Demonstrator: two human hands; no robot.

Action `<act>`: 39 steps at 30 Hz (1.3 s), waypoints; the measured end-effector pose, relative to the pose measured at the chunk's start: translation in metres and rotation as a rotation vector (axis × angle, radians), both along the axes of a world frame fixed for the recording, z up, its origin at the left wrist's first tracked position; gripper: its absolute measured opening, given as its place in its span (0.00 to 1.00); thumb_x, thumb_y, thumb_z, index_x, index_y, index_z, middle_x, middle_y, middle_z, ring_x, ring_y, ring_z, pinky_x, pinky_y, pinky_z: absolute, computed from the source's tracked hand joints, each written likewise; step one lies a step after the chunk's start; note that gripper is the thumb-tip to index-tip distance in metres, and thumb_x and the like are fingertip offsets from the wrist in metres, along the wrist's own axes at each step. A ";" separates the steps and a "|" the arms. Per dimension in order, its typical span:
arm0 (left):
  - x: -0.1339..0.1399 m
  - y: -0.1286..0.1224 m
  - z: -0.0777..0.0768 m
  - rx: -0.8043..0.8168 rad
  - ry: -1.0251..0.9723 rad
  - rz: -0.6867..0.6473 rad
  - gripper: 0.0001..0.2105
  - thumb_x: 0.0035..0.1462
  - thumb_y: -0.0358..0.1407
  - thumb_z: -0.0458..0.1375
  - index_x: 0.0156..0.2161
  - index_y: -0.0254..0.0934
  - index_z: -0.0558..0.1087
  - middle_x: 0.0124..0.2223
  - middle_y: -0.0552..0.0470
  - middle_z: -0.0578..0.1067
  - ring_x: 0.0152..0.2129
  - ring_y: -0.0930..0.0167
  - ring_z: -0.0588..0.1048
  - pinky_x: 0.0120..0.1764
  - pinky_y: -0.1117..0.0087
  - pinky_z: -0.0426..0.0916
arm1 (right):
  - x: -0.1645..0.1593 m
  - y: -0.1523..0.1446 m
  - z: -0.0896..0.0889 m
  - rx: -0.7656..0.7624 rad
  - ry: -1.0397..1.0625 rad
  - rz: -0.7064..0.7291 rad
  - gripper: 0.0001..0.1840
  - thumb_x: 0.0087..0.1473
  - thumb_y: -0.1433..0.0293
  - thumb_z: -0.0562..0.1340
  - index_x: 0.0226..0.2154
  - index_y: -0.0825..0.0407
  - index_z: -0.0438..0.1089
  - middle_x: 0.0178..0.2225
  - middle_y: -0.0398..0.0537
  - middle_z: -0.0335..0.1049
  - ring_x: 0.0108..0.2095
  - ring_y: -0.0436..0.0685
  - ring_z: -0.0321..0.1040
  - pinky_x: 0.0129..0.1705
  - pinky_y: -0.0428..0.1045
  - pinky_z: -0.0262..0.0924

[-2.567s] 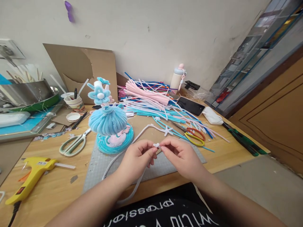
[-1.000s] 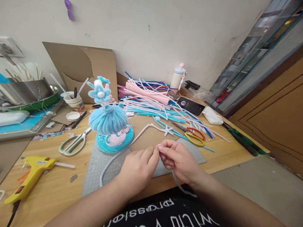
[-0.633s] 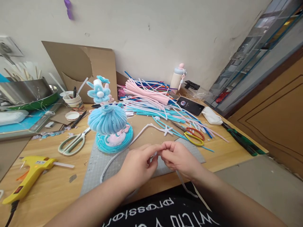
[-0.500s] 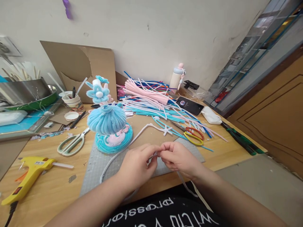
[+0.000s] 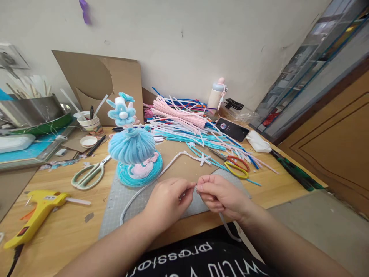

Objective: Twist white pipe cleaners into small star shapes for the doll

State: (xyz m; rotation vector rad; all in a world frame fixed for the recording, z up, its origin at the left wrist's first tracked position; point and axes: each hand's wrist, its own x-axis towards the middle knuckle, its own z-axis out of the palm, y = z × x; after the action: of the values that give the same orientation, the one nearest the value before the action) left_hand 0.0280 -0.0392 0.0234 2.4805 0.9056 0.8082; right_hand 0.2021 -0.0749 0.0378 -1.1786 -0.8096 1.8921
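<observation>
My left hand (image 5: 170,199) and my right hand (image 5: 219,194) meet fingertip to fingertip over the front of the grey cutting mat (image 5: 111,215). Both are closed in a pinch on a white pipe cleaner (image 5: 230,229); its tail hangs below my right hand toward the black shirt. A small bit of it shows between the fingertips, but the rest is hidden. Left of my hands stands a blue pipe-cleaner figure (image 5: 132,146) with a pleated skirt and flower, on a round teal base (image 5: 122,175). A white star (image 5: 203,159) lies beyond my hands.
A yellow glue gun (image 5: 43,209) and pale green scissors (image 5: 91,175) lie to the left. Scissors with red and yellow handles (image 5: 238,169), a phone (image 5: 232,129) and green-handled pliers (image 5: 298,171) are to the right. Pipe cleaners (image 5: 178,113) pile up behind.
My right hand has drawn slightly right, so the fingertips overlap less and a bit of white shows between them. The whole view has shifted a little.
</observation>
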 end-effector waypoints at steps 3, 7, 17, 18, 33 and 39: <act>-0.001 0.000 0.000 0.050 0.012 -0.015 0.06 0.56 0.31 0.52 0.34 0.37 0.72 0.27 0.51 0.75 0.24 0.73 0.71 0.27 0.73 0.62 | 0.002 0.000 -0.004 -0.118 0.110 0.054 0.11 0.47 0.67 0.61 0.23 0.52 0.57 0.13 0.31 0.52 0.10 0.39 0.37 0.12 0.38 0.29; -0.004 0.000 0.000 0.241 0.125 -0.109 0.08 0.58 0.31 0.50 0.32 0.36 0.71 0.26 0.51 0.73 0.24 0.71 0.70 0.27 0.71 0.61 | 0.006 0.002 -0.008 -0.244 0.210 0.181 0.08 0.50 0.66 0.55 0.25 0.53 0.60 0.15 0.35 0.57 0.09 0.40 0.40 0.11 0.39 0.30; 0.001 -0.007 -0.001 0.177 0.140 -0.145 0.06 0.50 0.26 0.52 0.24 0.36 0.67 0.21 0.54 0.69 0.19 0.73 0.66 0.24 0.72 0.54 | -0.001 -0.011 -0.011 0.249 -0.415 0.101 0.08 0.44 0.70 0.57 0.20 0.51 0.55 0.16 0.35 0.48 0.16 0.45 0.41 0.18 0.43 0.36; 0.002 -0.007 0.000 0.075 0.123 -0.132 0.06 0.48 0.26 0.53 0.24 0.36 0.67 0.20 0.55 0.68 0.19 0.74 0.66 0.23 0.73 0.53 | -0.002 -0.014 -0.012 0.456 -0.576 0.068 0.08 0.43 0.71 0.59 0.19 0.51 0.57 0.17 0.37 0.51 0.18 0.46 0.46 0.20 0.44 0.39; 0.000 -0.005 -0.003 0.369 0.179 -0.114 0.08 0.56 0.31 0.51 0.25 0.37 0.65 0.22 0.56 0.69 0.19 0.73 0.65 0.24 0.69 0.51 | 0.005 -0.001 -0.012 -0.570 0.476 0.208 0.11 0.51 0.70 0.48 0.20 0.54 0.56 0.12 0.34 0.50 0.09 0.41 0.41 0.11 0.38 0.33; -0.001 -0.009 0.003 0.426 0.230 -0.124 0.07 0.54 0.30 0.52 0.25 0.37 0.66 0.22 0.56 0.69 0.18 0.72 0.66 0.24 0.69 0.50 | -0.004 -0.012 -0.012 -0.231 0.047 0.086 0.10 0.49 0.70 0.53 0.20 0.52 0.51 0.13 0.31 0.44 0.12 0.41 0.33 0.14 0.40 0.31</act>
State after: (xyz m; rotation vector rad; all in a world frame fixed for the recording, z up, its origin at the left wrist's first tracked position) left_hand 0.0271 -0.0482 0.0260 3.0171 0.6971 0.7468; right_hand 0.1985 -0.0864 0.0256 -1.2489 -0.6382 2.1200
